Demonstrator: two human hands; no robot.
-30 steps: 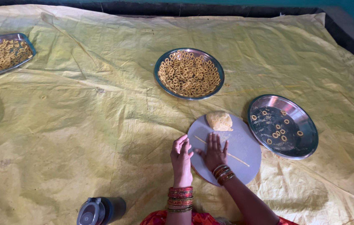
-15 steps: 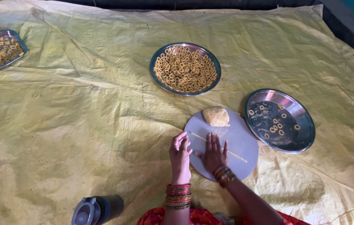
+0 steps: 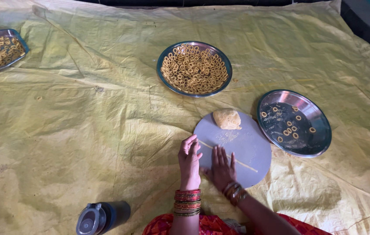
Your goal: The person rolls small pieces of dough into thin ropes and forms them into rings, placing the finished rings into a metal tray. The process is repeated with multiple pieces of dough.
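Dough strand: soft, thin, tears easily; lift near its ends.
Right hand: fingers flat on strand.
Left hand: fingers loosely open, beside strand's end, holding nothing.

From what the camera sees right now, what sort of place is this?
Probably a home floor workspace for making snacks by hand: a yellow sheet spread as the surface, steel plates of dough rings, and a round board with a dough lump.

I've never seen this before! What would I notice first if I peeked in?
Probably the round steel plate heaped with little golden dough rings, in the middle of the yellow sheet. Nearer, the right hand lies flat on a thin dough strand across a grey round board, with the left hand at the board's edge and a dough lump at its far side.
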